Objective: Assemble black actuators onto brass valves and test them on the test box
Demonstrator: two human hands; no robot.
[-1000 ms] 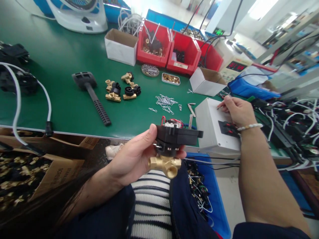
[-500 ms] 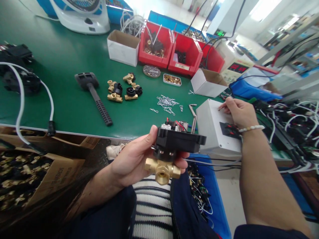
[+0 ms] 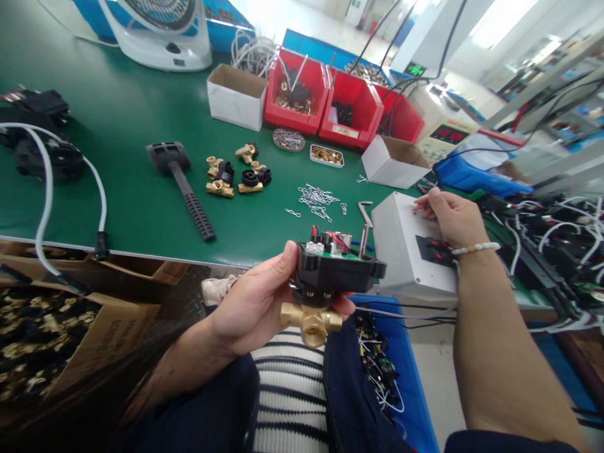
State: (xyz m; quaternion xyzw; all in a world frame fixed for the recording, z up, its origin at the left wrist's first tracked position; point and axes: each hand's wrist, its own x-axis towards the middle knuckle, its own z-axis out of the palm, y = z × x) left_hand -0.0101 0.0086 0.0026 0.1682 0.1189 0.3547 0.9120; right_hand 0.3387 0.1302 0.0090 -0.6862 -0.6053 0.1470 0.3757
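Note:
My left hand (image 3: 257, 299) is wrapped around a motorized brass valve (image 3: 314, 324), held above my lap. Its black actuator housing (image 3: 337, 267) has no cover, so a green circuit board and red wires show on top. The brass body hangs below with one round port facing me. My right hand (image 3: 450, 214) rests over the light grey control box (image 3: 401, 236), fingertips pinched on what looks like a small toggle switch (image 3: 416, 209) on its top face. Beneath that hand is a black-and-red terminal (image 3: 434, 250). A bent metal crank (image 3: 365, 214) stands between the valve and box.
On the green table (image 3: 255, 229) lie a black mallet (image 3: 182, 185), several brass valve fittings (image 3: 220, 187) and a pile of wire clips (image 3: 317, 196). Red bins (image 3: 352, 116) and white cartons (image 3: 236, 97) stand behind. A blue crate (image 3: 415, 377) sits below.
The valve has turned slightly in my left hand, with its circuit board showing more. My right hand stays at the same spot on the box. The whole view has shifted a little.

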